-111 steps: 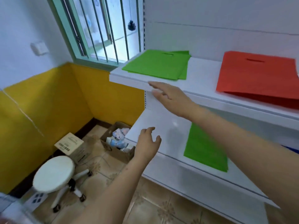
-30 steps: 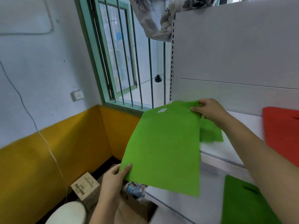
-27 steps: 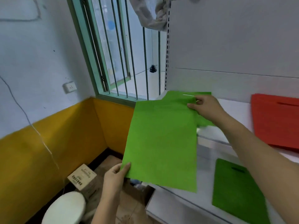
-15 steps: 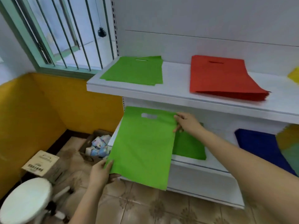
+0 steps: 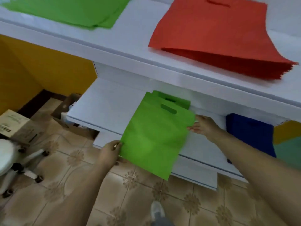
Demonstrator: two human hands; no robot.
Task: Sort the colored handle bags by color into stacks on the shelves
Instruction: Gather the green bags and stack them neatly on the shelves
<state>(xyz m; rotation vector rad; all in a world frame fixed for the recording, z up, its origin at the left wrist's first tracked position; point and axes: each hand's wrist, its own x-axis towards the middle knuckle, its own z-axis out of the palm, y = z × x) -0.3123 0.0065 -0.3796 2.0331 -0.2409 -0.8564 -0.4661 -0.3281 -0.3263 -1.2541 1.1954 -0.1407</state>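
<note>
Bag in hand: green handle bag point(image 5: 153, 136), held flat and tilted over the front edge of the lower shelf point(image 5: 107, 105), its cut-out handle end pointing toward the back of the shelf and its bottom corner hanging past the front edge.
Left hand: left hand point(image 5: 110, 152) pinches the bag's near left edge between thumb and curled fingers.
Right hand: right hand point(image 5: 202, 126) holds the bag's right edge, close to the handle end; fingers look closed on the fabric, though blur hides the exact grip.
Landing spot: second green bag point(image 5: 172, 99) lies on the lower shelf, mostly covered by the held one, only its handle end showing.
Doing the step well: my judgement is to slide the held bag further back until the two handle slots line up, lower it flat, square the side edges, then let go with both hands together so it does not skew.
Risk: thin fabric probably drags the bag beneath out of line if pushed instead of laid.
Upper shelf: green stack point(image 5: 70, 10) near the left end, red stack point(image 5: 216, 39) to its right.
Lower shelf, right end: blue bags point(image 5: 249, 134).
Writing: cardboard box point(image 5: 14, 126) on the floor carries dark print, too blurred to read; no brand is legible on any bag.
</note>
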